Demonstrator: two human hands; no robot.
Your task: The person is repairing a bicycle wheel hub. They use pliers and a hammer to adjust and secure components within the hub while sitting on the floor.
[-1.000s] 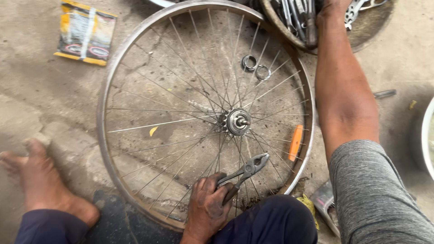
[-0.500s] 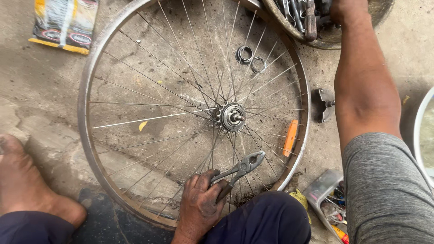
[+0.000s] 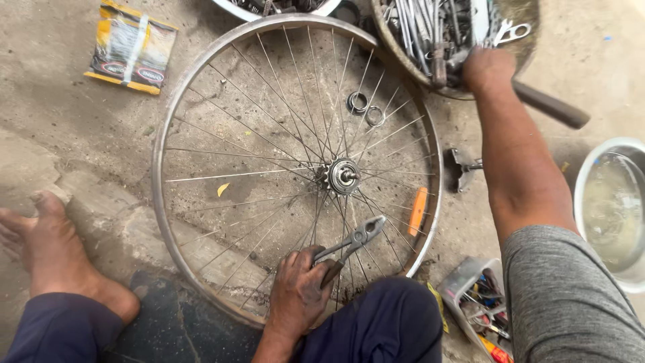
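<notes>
Wheel [image 3: 201, 101] flat on floor; left hand [image 3: 297, 292] closed round pliers [image 3: 349, 243], best kept steady while right hand [image 3: 487, 68], grip hidden, sorts through tool basin [image 3: 403, 60].

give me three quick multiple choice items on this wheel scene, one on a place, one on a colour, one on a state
1. Where is the right hand?
A. on the hub
B. in the basket of metal tools
C. on the foot

2. What colour is the reflector on the spokes?
A. orange
B. green
C. white

3. How is the bicycle wheel placed?
A. upright
B. hanging
C. flat on the ground

Answers: 1 B, the hand reaches among the tools; 2 A, it shows orange near the rim; 3 C, the concrete shows through the spokes, with the left hand holding pliers over it.
</notes>
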